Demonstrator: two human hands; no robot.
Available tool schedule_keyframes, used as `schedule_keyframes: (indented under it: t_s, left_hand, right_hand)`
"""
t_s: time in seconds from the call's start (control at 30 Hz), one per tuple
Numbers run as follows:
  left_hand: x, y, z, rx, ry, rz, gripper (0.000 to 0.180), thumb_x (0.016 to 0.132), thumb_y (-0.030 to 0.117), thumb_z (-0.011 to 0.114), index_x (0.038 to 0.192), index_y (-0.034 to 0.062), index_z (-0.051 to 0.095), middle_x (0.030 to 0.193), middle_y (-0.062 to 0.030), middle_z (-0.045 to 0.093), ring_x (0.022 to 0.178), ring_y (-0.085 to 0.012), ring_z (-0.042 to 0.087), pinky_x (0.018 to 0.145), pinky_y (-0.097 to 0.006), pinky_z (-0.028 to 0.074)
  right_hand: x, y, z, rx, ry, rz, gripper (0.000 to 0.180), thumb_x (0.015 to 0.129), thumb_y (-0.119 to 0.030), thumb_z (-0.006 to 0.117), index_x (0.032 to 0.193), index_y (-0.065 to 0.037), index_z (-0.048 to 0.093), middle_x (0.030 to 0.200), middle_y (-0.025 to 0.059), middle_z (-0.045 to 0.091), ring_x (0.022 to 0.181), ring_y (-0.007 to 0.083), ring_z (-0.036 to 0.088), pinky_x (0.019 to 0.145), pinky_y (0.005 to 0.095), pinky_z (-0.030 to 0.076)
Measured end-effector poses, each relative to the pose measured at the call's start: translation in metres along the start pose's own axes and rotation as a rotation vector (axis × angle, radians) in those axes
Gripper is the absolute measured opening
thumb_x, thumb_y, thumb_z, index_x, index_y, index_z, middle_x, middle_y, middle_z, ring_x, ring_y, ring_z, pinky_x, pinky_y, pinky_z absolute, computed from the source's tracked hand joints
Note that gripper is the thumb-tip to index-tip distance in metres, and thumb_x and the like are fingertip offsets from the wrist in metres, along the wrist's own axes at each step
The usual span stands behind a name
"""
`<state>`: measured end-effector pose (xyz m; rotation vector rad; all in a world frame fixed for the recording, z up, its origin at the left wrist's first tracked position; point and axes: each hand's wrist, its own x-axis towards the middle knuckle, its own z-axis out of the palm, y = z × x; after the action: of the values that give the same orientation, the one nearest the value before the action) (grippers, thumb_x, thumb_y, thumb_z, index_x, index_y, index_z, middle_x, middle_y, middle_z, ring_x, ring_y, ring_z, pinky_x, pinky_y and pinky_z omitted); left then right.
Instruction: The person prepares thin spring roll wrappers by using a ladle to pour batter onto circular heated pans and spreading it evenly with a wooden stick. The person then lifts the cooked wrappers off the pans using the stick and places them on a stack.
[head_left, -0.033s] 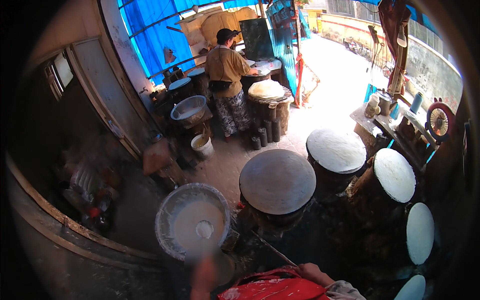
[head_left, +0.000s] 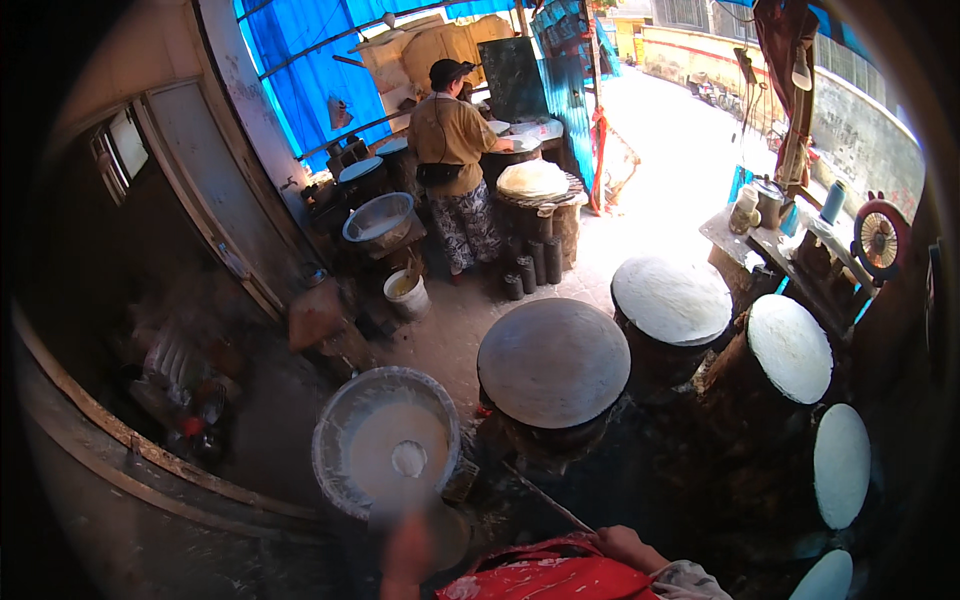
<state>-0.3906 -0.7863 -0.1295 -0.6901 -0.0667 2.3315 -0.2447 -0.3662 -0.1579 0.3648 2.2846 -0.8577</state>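
My left hand (head_left: 408, 552) is blurred at the lower edge, just below a wide grey basin (head_left: 330, 420) of pale batter (head_left: 375, 435). It appears closed on the handle of a ladle (head_left: 409, 459), whose round, whitish bowl sits in the batter; the handle is smeared. My right hand (head_left: 622, 546) is wrapped round the near end of a thin stick (head_left: 548, 496), in front of my red apron (head_left: 560, 580). The stick slants away to the left, toward the foot of a round dark griddle (head_left: 555, 362) with a bare top.
Curving round to the right are several griddles with white sheets on them, among them one white-topped griddle (head_left: 672, 300). Farther off, a person (head_left: 452, 150) stands by a stack of flatbreads (head_left: 532, 180). A white bucket (head_left: 407, 294) stands on the floor; a fan (head_left: 880, 240) is at far right.
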Motion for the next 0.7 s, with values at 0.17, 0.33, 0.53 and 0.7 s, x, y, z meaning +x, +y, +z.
schedule_keyframes:
  t_s: [0.17, 0.33, 0.53, 0.7]
  left_hand:
    - [-0.013, -0.039, 0.008, -0.135, 0.058, 0.128, 0.031, 0.099, 0.026, 0.041, 0.108, -0.003, 0.046, 0.073, -0.0032, 0.045, 0.057, -0.0111, 0.047, 0.052, -0.025, 0.041]
    - [-0.039, -0.085, 0.038, 0.216, 0.155, 0.212, 0.033, 0.1, 0.029, 0.039, 0.104, -0.003, 0.047, 0.063, 0.0, 0.045, 0.045, -0.0081, 0.047, 0.043, -0.024, 0.041]
    - [-0.034, -0.087, 0.032, 0.21, 0.142, 0.208, 0.031, 0.099, 0.027, 0.041, 0.102, -0.0033, 0.048, 0.061, 0.0005, 0.043, 0.044, -0.0082, 0.046, 0.043, -0.024, 0.041]
    - [-0.02, -0.082, 0.043, 0.216, 0.14, 0.186, 0.027, 0.098, 0.023, 0.046, 0.1, -0.0034, 0.05, 0.06, 0.0012, 0.044, 0.044, -0.0069, 0.044, 0.043, -0.021, 0.04]
  right_hand:
    - [0.003, 0.035, 0.004, -0.001, 0.013, -0.096, 0.046, 0.093, -0.046, 0.043, 0.097, -0.006, 0.067, 0.09, 0.0179, 0.066, 0.087, 0.0361, 0.063, 0.077, 0.0426, 0.048]
    - [-0.002, 0.051, 0.008, 0.032, 0.007, -0.146, 0.045, 0.093, -0.045, 0.044, 0.098, -0.007, 0.066, 0.09, 0.0177, 0.066, 0.087, 0.0364, 0.062, 0.077, 0.0434, 0.048]
    - [-0.008, 0.058, 0.006, 0.058, 0.071, -0.138, 0.045, 0.093, -0.047, 0.042, 0.092, -0.009, 0.068, 0.086, 0.0169, 0.066, 0.085, 0.0355, 0.063, 0.075, 0.0442, 0.048]
    - [-0.017, 0.057, -0.001, 0.08, 0.118, -0.116, 0.045, 0.093, -0.045, 0.042, 0.088, -0.008, 0.067, 0.084, 0.0166, 0.066, 0.083, 0.0361, 0.063, 0.074, 0.0442, 0.048]
